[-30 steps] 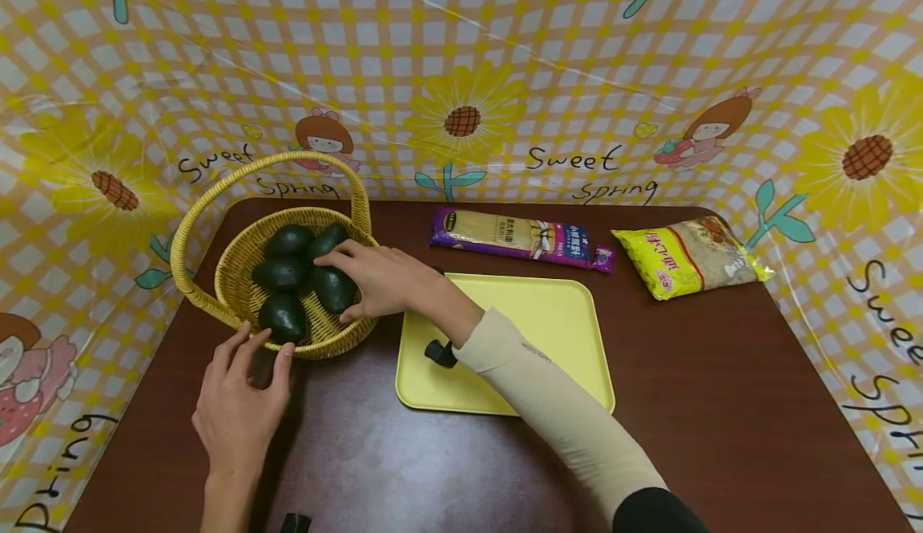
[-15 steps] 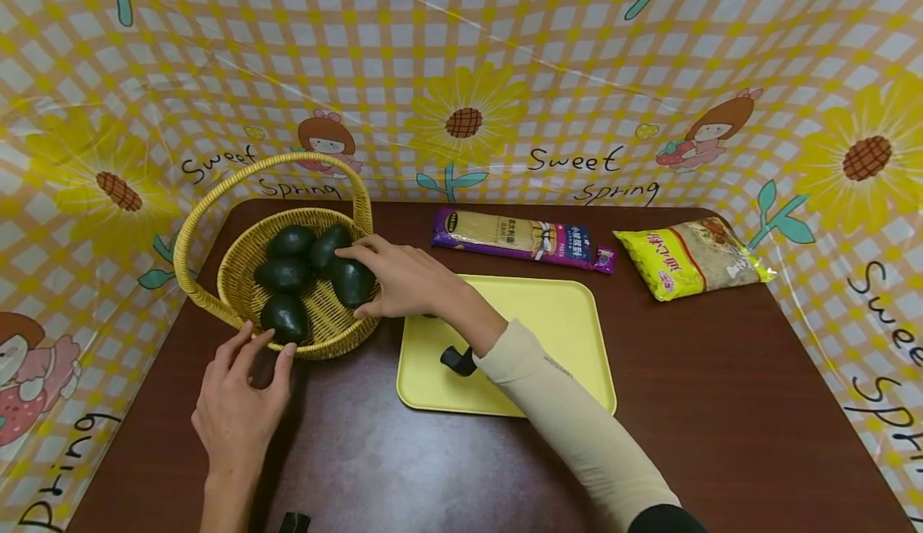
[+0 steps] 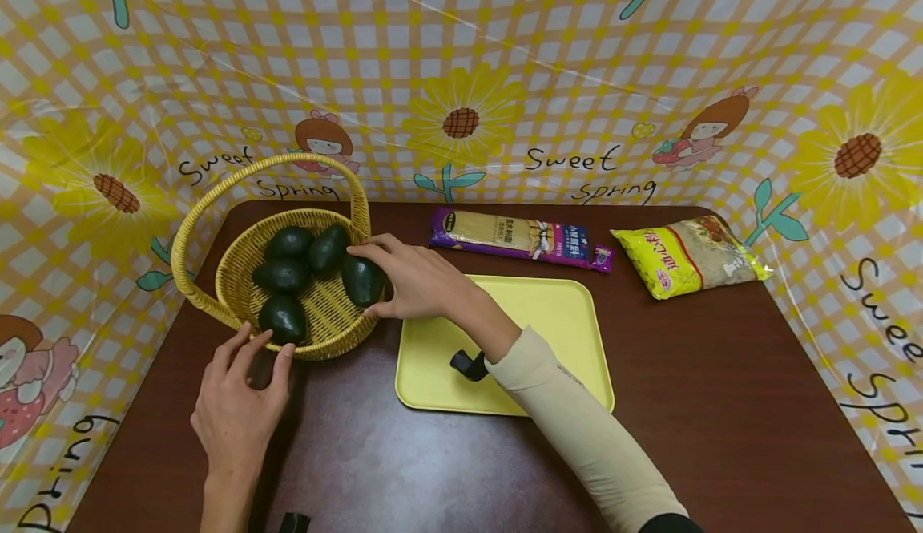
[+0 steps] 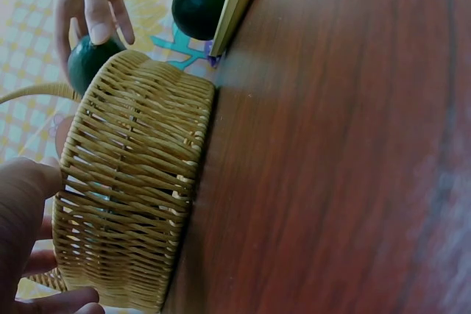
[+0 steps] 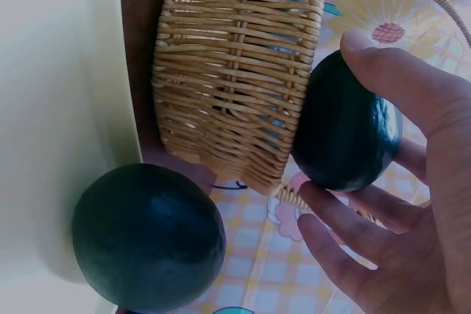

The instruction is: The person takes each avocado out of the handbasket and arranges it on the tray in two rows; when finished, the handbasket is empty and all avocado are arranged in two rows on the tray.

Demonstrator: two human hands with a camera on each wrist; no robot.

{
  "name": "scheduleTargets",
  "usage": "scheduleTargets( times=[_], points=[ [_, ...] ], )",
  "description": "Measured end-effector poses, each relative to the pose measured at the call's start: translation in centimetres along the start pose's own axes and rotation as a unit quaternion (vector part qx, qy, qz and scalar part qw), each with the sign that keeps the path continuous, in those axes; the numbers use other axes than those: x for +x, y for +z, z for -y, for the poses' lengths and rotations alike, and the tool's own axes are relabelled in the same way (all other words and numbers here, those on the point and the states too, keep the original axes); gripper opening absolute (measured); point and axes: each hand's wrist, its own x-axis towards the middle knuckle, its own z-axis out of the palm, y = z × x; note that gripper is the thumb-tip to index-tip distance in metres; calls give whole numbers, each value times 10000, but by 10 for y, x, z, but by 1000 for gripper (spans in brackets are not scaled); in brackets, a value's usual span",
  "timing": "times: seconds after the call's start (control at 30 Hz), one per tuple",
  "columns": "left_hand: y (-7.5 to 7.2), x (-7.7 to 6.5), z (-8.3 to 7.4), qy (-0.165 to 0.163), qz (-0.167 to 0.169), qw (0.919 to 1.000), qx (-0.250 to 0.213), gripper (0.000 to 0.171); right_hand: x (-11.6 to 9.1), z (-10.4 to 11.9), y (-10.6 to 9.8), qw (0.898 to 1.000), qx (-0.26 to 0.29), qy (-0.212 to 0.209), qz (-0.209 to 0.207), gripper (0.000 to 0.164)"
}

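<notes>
A yellow wicker basket (image 3: 335, 349) with a tall handle stands at the left and contains several dark green avocados (image 3: 283, 275). At its right rim my right hand (image 3: 418, 280) grips one avocado (image 3: 363, 280), thumb on one side and fingers on the other, as the right wrist view shows. My left hand (image 3: 241, 397) touches the basket's near rim with its fingertips, beside another avocado (image 3: 283, 318). On the yellow tray (image 3: 433, 397) lies a further avocado (image 5: 147, 237), seen in both wrist views but hidden behind my right hand in the head view.
Behind the tray lies a purple pasta packet (image 3: 519, 238). A yellow bag (image 3: 688, 258) of dry food is at the back right. Checked cloth (image 3: 461, 36) walls the dark brown table (image 3: 721, 405) at the back and sides. The basket handle (image 3: 270, 160) arches over the avocados.
My right hand has moved right with the gripped avocado, from among the others to the basket's right rim. One neighbouring avocado has shifted slightly. My left hand has stayed in place.
</notes>
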Motion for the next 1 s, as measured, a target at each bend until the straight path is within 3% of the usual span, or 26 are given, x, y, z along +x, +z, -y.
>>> scheduleTargets(
  times=[1.0],
  points=[
    [-1, -1, -2, -58, 46, 10000, -52, 38, -33, -5, -6, 9995, -82, 35, -317, 91]
  ],
)
